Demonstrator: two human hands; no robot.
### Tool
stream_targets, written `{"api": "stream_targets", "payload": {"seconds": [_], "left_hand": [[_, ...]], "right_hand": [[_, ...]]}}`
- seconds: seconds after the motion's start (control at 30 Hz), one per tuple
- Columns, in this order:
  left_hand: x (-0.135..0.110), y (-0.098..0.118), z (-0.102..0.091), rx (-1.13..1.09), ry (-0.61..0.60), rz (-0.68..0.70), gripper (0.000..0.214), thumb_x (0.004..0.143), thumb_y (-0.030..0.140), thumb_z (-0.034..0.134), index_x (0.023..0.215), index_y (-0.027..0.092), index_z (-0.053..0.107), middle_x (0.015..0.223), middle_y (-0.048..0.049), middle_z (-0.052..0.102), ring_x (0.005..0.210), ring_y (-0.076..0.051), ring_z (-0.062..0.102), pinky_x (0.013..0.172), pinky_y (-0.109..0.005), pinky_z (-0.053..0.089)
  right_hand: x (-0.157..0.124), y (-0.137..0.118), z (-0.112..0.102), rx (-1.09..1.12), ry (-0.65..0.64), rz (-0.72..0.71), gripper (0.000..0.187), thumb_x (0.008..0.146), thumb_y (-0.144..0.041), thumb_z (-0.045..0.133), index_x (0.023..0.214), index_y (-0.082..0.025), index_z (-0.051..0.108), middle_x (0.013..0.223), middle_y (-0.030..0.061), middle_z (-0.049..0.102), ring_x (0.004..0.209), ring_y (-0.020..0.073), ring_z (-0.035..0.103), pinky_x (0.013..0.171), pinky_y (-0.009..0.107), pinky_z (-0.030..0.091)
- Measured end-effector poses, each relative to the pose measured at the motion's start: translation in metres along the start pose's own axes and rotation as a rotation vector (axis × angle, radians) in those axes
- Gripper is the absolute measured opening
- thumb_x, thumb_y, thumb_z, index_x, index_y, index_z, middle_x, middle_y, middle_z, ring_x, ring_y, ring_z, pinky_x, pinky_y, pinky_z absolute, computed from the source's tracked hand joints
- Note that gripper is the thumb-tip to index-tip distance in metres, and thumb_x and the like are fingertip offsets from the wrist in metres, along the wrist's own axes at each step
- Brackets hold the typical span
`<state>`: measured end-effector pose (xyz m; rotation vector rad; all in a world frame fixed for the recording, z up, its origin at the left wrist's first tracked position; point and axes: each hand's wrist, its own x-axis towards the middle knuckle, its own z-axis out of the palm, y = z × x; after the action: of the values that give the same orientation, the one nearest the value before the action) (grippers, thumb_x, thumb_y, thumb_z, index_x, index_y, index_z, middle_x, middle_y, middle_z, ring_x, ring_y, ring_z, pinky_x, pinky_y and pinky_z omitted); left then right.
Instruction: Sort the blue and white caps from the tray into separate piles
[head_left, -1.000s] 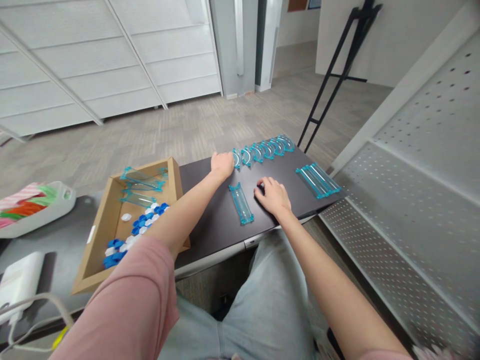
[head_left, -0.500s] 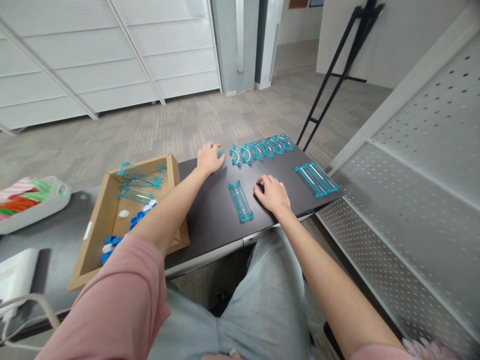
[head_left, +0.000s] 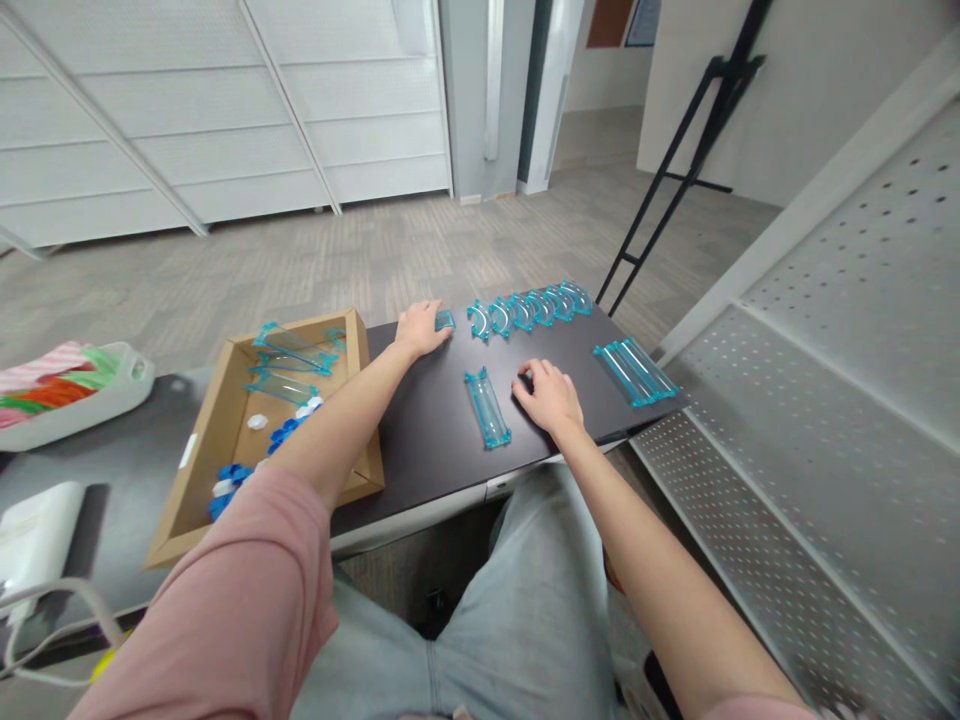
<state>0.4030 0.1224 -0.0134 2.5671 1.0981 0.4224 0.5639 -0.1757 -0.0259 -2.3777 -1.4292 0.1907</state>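
Left hand (head_left: 421, 328) at a half-hidden teal piece (head_left: 446, 320), grip unclear; right hand (head_left: 551, 395) loosely curled, thumb apart, palm hidden.

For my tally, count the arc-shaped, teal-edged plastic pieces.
6 arcs, side by side along the far edge of the dark table; the left hand partly covers another piece, shape unclear.

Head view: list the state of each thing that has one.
Left hand: on a small clear piece, grip unclear
Right hand: loosely curled, apparently holding nothing
Lone long piece: lying flat
Curved pieces: in a row
Long pieces at right: side by side
Cardboard box: open, holding blue, white and clear parts
White basket: open, filled
White device: lying flat
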Motion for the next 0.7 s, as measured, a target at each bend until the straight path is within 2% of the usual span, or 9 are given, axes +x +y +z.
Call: {"api": "stream_targets", "payload": {"seconds": [0.13,0.23,0.3,0.37,0.47,0.57,0.63,0.7], "left_hand": [[-0.012,0.007,-0.026,-0.046,0.105,0.084,0.065,0.1,0.038,0.079,0.163,0.024,0.068,0.166,-0.0231,0.066,0.164,-0.047,0.047,0.141,-0.065,0.036],[-0.028,-0.003,-0.066,-0.069,0.229,0.143,0.058,0.101,0.037,0.081,0.156,0.023,0.07,0.161,-0.0227,0.066,0.164,-0.048,0.045,0.142,-0.066,0.031],[-0.045,-0.026,-0.102,-0.082,0.362,0.109,0.053,0.101,0.039,0.082,0.15,0.022,0.07,0.155,-0.0224,0.066,0.162,-0.05,0.045,0.142,-0.066,0.03],[-0.07,-0.061,-0.138,-0.095,0.488,0.033,0.05,0.101,0.04,0.082,0.146,0.022,0.07,0.15,-0.0217,0.067,0.161,-0.05,0.046,0.142,-0.067,0.032],[-0.117,-0.119,-0.179,-0.12,0.569,-0.087,0.052,0.097,0.04,0.087,0.143,0.023,0.07,0.152,-0.0214,0.066,0.161,-0.05,0.049,0.141,-0.067,0.037],[-0.157,-0.159,-0.187,-0.191,0.514,-0.199,0.065,0.089,0.045,0.094,0.146,0.023,0.071,0.156,-0.023,0.068,0.164,-0.048,0.051,0.142,-0.064,0.038],[-0.169,-0.167,-0.177,-0.279,0.465,-0.281,0.073,0.086,0.05,0.096,0.148,0.019,0.071,0.154,-0.0249,0.072,0.16,-0.045,0.059,0.141,-0.058,0.041],[-0.17,-0.164,-0.163,-0.323,0.391,-0.358,0.075,0.088,0.056,0.095,0.147,0.017,0.072,0.151,-0.0264,0.076,0.155,-0.042,0.067,0.136,-0.051,0.048]], "right_hand": [[0.001,0.003,0.002,-0.001,0.01,-0.007,0.026,0.113,-0.038,0.061,0.131,-0.026,0.074,0.137,0.0165,0.08,0.127,0.0369,0.072,0.107,0.046,0.051],[0.003,0.008,0.003,0.005,0.034,-0.02,0.024,0.111,-0.04,0.06,0.126,-0.027,0.074,0.132,0.0154,0.081,0.124,0.0371,0.072,0.106,0.047,0.052],[0.004,0.011,0.003,0.01,0.03,-0.024,0.025,0.11,-0.042,0.059,0.125,-0.028,0.073,0.131,0.0159,0.081,0.124,0.0375,0.073,0.105,0.048,0.053],[0.005,0.012,0.002,0.011,0.016,-0.022,0.027,0.109,-0.044,0.056,0.124,-0.028,0.072,0.133,0.018,0.08,0.125,0.0384,0.074,0.106,0.05,0.054],[0.006,0.012,-0.002,0.025,0.017,-0.032,0.028,0.107,-0.049,0.054,0.12,-0.033,0.072,0.135,0.0201,0.08,0.126,0.0413,0.075,0.106,0.054,0.056],[0.005,0.01,-0.006,0.048,0.039,-0.042,0.025,0.106,-0.051,0.052,0.115,-0.039,0.072,0.13,0.0196,0.081,0.125,0.0455,0.075,0.105,0.061,0.057],[0.004,0.007,-0.009,0.047,0.043,-0.04,0.025,0.105,-0.052,0.052,0.113,-0.04,0.072,0.127,0.0199,0.081,0.125,0.0466,0.075,0.105,0.063,0.057],[0.003,0.004,-0.012,0.035,0.039,-0.035,0.025,0.104,-0.053,0.051,0.111,-0.04,0.072,0.126,0.0203,0.08,0.126,0.046,0.076,0.105,0.062,0.058]]}}
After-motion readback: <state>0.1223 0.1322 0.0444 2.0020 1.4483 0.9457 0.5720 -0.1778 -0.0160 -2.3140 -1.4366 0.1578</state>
